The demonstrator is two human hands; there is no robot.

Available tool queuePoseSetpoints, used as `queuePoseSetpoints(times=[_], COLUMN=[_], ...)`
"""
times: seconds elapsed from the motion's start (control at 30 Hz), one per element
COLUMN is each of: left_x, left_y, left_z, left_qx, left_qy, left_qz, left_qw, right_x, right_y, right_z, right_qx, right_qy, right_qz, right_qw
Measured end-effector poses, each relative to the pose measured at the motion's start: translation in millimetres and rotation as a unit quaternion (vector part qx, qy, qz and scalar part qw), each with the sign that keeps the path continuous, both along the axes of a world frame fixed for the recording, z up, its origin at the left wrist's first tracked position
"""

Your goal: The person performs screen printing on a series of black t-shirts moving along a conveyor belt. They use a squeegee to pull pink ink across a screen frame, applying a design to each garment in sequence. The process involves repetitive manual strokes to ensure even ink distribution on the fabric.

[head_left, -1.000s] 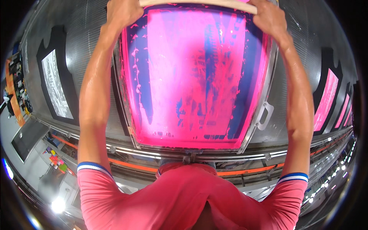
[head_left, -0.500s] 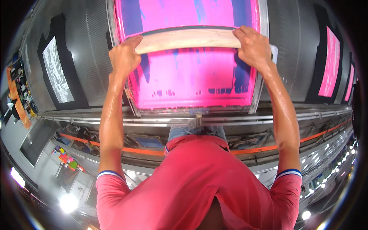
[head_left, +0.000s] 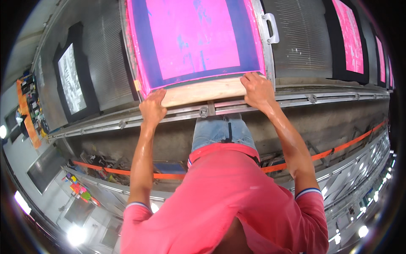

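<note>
A wide squeegee with a pale wooden handle lies across the near end of a screen-printing frame. My left hand is closed round its left end, and my right hand grips the right end. Beyond the squeegee, the screen mesh carries a bright pink printed rectangle with bluish streaks and a dark blue border. Pink ink coats the inner edges of the frame. A white handle sticks out from the frame's right side. The squeegee's blade is mostly hidden under the wood.
A black shirt with a white print lies flat on the long grey table at left. Black shirts with pink prints lie at right. A metal rail runs along the table's near edge, with an orange bar lower down.
Both hands have pulled the squeegee toward me, from the middle of the screen to its near end. The pink streaked area beyond it now looks wiped more evenly.
</note>
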State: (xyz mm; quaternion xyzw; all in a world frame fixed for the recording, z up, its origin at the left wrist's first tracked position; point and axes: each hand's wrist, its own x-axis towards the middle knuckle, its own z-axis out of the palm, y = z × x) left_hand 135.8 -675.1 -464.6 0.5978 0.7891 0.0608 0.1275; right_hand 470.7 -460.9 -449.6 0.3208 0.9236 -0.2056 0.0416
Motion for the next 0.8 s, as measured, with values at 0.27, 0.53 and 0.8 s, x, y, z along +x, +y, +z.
queuePoseSetpoints(times=[0.27, 0.53, 0.8], left_x=[-10.0, 63.8, 74.8], left_y=[35.9, 84.4, 79.5], left_z=[26.9, 7.9, 4.3], left_qx=[-0.074, -0.074, -0.033], left_qy=[0.016, -0.048, -0.100], left_qz=[-0.038, -0.039, -0.009], left_qw=[0.996, 0.995, 0.994], right_x=[-8.0, -0.6, -25.0], right_y=[70.8, 215.1, 222.1], right_z=[-7.3, -69.8, -68.1], right_qx=[-0.273, 0.058, -0.172], right_qy=[0.115, 0.175, 0.266], right_qz=[-0.026, -0.339, -0.487], right_qw=[0.955, 0.922, 0.814])
